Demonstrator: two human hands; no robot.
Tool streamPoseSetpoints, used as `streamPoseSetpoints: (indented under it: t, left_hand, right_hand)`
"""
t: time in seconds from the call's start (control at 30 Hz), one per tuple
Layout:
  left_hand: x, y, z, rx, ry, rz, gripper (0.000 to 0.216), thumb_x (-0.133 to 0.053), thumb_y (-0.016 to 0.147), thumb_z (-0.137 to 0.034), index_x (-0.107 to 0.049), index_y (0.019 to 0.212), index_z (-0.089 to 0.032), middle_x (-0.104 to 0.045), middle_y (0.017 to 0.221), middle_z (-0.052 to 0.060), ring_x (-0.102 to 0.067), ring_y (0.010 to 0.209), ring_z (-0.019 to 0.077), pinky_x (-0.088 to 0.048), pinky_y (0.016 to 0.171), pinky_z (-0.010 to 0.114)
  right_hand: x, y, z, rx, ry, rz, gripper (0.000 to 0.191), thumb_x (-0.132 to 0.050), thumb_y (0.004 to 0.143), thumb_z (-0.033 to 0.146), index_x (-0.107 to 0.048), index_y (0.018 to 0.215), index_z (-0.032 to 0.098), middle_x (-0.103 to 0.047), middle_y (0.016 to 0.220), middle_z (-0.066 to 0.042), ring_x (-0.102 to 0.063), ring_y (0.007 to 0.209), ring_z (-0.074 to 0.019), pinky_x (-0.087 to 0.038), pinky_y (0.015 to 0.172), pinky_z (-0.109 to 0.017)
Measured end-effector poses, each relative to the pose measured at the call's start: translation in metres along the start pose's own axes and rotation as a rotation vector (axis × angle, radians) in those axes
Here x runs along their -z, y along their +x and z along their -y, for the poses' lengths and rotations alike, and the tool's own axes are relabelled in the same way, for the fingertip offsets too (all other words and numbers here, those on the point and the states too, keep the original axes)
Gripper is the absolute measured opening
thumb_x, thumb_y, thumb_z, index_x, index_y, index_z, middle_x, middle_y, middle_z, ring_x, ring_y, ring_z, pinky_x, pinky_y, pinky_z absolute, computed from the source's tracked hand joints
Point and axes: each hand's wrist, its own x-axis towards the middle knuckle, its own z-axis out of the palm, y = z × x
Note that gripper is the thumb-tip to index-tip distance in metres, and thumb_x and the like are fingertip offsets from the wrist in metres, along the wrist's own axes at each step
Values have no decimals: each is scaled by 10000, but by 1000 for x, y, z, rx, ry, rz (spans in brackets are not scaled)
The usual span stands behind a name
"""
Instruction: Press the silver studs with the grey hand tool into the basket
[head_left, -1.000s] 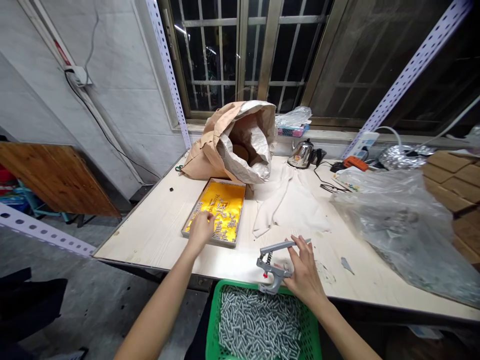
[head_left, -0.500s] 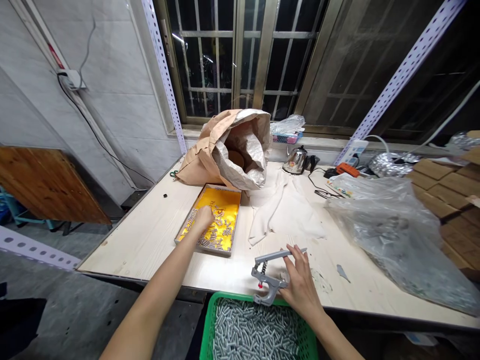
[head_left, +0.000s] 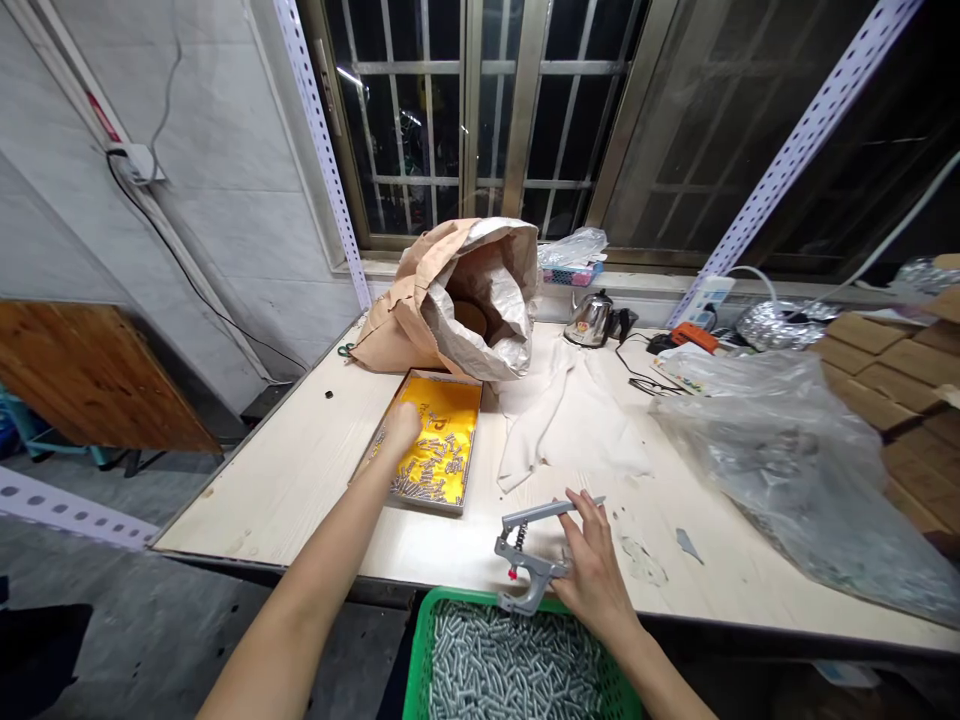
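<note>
My right grip (head_left: 592, 570) is wrapped round the grey sprung tool (head_left: 536, 566), levers spread, above the far rim of the green basket (head_left: 421, 650) of metal pieces (head_left: 517, 660). My left grip (head_left: 403, 425) is bunched over the yellow-lined tray (head_left: 442, 508) on the bench (head_left: 285, 470); its fingertips are hidden, so whether it holds anything I can't say. The tray's small parts (head_left: 431, 465) lie jumbled, so I might pinch several together; a slack right hold could drop the tool into the basket.
</note>
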Motion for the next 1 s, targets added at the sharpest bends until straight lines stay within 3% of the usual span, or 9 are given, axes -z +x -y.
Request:
streamPoseSetpoints:
  t: [0.13,0.3,0.4,0.5,0.57,0.67,0.83,1.0]
  left_hand:
    - [-11,3,-16,7,-122,46,166,-639,733,-178,-639,875,-91,-656,983,196,-588,996,294,-419,800,322]
    - [-3,-10,-17,-1,-356,34,139,-669,696,-173,-621,808,-107,-664,889,152,-597,935,264,-430,766,315]
    - [-3,-48,-13,-51,-527,60,165,-616,745,-251,-627,823,-106,-670,808,111,-630,766,195,-454,676,277]
    - [-12,-108,-14,-100,-753,195,230,-648,697,-337,-639,773,-121,-661,690,59,-605,601,140,-447,579,241]
    - [-23,-148,-17,-66,-1086,368,258,-725,597,-341,-644,704,-120,-642,634,42,-568,563,122,-409,537,220]
    - [-36,-191,-25,76,-1356,500,284,-784,511,-323,-651,657,-118,-601,579,4,-468,486,68,-319,486,191]
    - [-44,-211,-33,179,-1421,626,276,-800,473,-287,-655,618,-103,-564,498,-15,-368,427,38,-232,462,193]
    - [-41,-211,-34,178,-1241,624,244,-785,445,-277,-643,572,-125,-594,509,-4,-426,453,74,-258,485,214]
  right_hand:
    - [0,-4,3,-13,-1,-19,577,-579,709,224,-360,1237,148,-266,1397,-171,-196,1329,-353,-247,1047,-596]
    - [4,-9,2,-30,-34,-22,569,-581,695,208,-379,1221,131,-282,1389,-179,-190,1332,-349,-244,1050,-589]
    - [7,-6,-1,-69,-81,-27,541,-566,687,186,-405,1199,123,-297,1388,-182,-189,1334,-347,-200,1060,-599]
    - [9,6,-2,-133,-117,-31,563,-554,665,165,-410,1206,100,-285,1402,-197,-159,1347,-348,-157,1064,-606]
    - [10,18,0,-141,-126,-20,595,-548,644,150,-406,1218,86,-248,1428,-201,-120,1359,-346,-123,1071,-602]
    - [10,33,6,-133,-127,15,656,-535,607,124,-388,1244,69,-173,1468,-199,-61,1371,-339,-62,1077,-600]
    - [10,41,15,-93,-138,78,690,-530,577,127,-394,1249,46,-103,1492,-191,-14,1378,-324,14,1077,-595]
    - [10,35,17,-79,-152,116,698,-532,592,134,-386,1270,45,-87,1497,-180,5,1382,-307,40,1074,-591]
